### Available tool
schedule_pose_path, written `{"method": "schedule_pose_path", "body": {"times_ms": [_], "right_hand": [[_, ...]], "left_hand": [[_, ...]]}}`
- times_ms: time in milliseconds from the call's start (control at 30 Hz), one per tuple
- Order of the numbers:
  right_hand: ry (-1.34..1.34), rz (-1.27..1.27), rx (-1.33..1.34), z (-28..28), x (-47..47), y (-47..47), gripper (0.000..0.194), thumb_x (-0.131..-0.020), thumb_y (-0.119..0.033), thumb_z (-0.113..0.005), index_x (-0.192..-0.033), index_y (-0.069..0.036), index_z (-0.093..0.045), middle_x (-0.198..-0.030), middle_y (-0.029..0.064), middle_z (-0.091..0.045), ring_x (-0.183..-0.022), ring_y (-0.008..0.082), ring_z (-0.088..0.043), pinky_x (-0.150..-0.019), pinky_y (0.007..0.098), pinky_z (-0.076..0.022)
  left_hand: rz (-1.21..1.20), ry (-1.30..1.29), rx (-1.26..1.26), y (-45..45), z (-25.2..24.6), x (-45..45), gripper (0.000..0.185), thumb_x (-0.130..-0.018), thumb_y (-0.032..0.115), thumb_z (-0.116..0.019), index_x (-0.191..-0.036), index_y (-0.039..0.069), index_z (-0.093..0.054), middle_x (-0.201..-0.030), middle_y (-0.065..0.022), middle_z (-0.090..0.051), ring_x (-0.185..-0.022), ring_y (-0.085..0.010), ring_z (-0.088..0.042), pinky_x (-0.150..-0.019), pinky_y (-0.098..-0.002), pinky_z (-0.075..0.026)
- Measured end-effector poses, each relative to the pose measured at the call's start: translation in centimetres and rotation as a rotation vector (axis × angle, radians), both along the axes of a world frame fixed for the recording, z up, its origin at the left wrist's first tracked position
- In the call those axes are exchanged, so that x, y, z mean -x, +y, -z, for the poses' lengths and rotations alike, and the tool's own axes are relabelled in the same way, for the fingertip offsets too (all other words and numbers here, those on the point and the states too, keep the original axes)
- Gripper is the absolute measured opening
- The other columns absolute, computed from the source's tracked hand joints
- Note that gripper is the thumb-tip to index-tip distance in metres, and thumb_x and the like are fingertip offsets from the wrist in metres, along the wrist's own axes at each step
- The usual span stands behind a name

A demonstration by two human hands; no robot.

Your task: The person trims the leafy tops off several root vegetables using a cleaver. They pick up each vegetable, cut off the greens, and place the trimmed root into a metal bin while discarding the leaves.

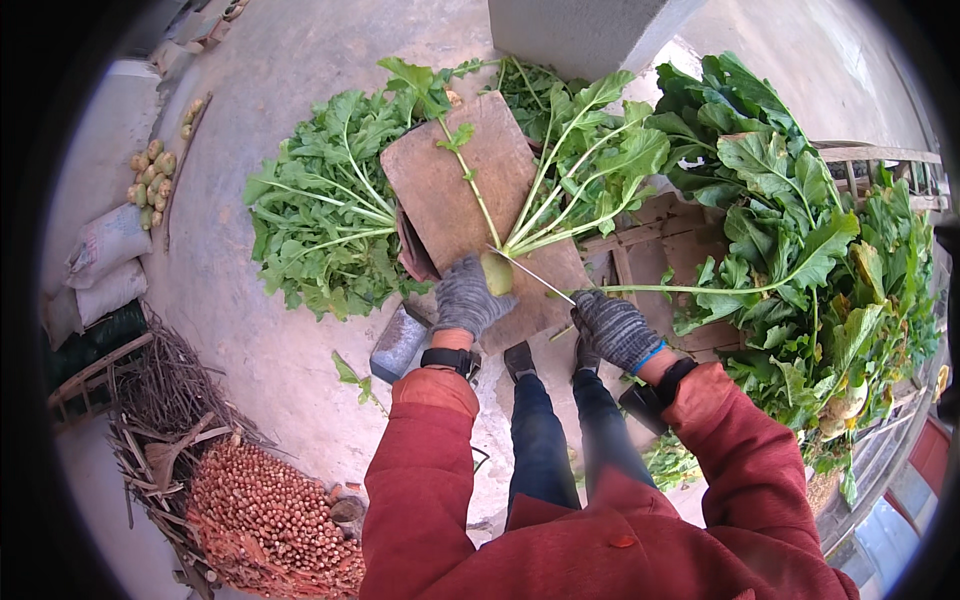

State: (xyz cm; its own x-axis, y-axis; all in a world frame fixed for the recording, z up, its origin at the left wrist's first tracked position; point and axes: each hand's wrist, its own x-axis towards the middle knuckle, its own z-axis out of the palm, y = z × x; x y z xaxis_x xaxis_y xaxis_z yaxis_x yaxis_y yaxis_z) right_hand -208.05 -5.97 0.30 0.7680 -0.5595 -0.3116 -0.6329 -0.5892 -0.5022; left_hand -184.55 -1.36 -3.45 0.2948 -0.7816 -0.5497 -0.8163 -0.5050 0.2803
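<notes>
A leafy root vegetable, apparently a radish, lies on a worn wooden board; its pale green root points toward me and its leaf stalks fan away. My left hand, in a grey knit glove, grips the root from the left. In the same kind of glove, my right hand holds a knife, its handle hidden in the fist. The thin blade slants across the top of the root, where the stalks begin. One long leaf stalk passes just above my right hand.
Piled cut greens lie left of the board. On the right, leafy plants heap over a wooden frame. A concrete pillar stands beyond. Corn cobs, brushwood, and sacks are at left; a grey block sits near my feet.
</notes>
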Motion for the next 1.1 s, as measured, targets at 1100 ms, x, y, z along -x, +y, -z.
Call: {"method": "schedule_pose_path", "body": {"times_ms": [1100], "right_hand": [[-0.169, 0.099, 0.005, 7.7, -6.1, -2.1, 0.025, -0.084, -0.015, -0.057, -0.103, 0.0, -0.056, -0.093, 0.023, -0.06, -0.087, 0.0397, -0.058, -0.077, 0.0444, -0.0468]], "left_hand": [[-1.238, 0.777, 0.532, 23.1, 7.1, -0.7, 0.053, -0.076, 0.026, -0.072, -0.117, -0.001, -0.053, -0.102, -0.0086, -0.059, -0.089, -0.0193, -0.059, -0.079, -0.0313, -0.05]]}}
